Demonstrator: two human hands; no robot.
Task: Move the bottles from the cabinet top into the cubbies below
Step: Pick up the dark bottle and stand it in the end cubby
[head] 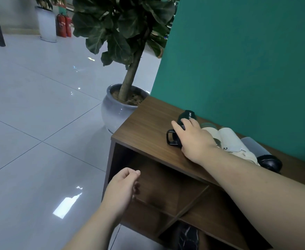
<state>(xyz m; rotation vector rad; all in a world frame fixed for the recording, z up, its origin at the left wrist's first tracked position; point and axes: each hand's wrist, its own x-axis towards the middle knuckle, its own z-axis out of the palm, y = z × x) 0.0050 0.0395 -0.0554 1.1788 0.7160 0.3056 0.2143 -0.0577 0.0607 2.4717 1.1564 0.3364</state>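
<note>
Several bottles lie on their sides on the brown wooden cabinet top against the teal wall. My right hand rests over the dark green sport bottle with a black looped cap, fingers curled around it. Beside it lie a cream bottle and a grey translucent bottle with a black cap, both partly hidden by my forearm. My left hand hovers loosely curled and empty in front of the upper left cubby.
A large potted plant in a grey ceramic pot stands just left of the cabinet. A dark object sits in a lower cubby. Glossy tiled floor spreads to the left; red fire extinguishers and a white planter stand far back.
</note>
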